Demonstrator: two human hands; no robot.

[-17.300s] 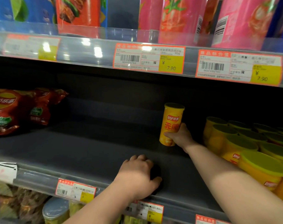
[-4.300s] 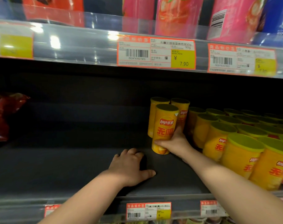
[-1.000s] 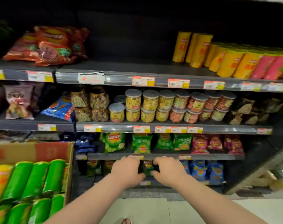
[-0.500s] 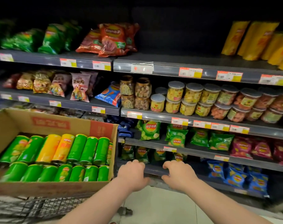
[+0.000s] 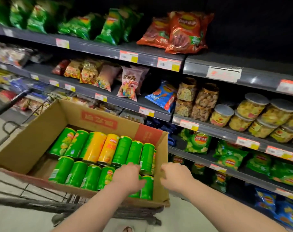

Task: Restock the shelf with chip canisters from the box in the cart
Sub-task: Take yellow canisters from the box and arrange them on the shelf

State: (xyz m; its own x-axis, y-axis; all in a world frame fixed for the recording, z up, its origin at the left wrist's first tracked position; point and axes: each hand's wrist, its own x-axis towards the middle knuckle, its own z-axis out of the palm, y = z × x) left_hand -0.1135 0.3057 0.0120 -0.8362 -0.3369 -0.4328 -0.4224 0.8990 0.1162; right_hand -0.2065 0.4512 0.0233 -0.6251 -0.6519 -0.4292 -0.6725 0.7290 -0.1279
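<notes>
Left hand (image 5: pixel 129 176) nearer, over green chip canisters (image 5: pixel 76 173) in box (image 5: pixel 25 148); can't tell grip. Right hand (image 5: pixel 175 175) loose, empty. Canisters lie flat, pointing away.

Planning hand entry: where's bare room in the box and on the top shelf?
Free: floor strip in the brown cardboard box, between its left wall and the green cylindrical chip canisters; dark metal shelf right of the red chip bags. Crowded: canisters tight against the right wall, beneath the left hand.

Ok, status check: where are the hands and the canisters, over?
Left hand over green canisters in box, grip unclear. Right hand loose, empty, beside box's right wall. Two yellow canisters in back row. Nothing blocking.
</notes>
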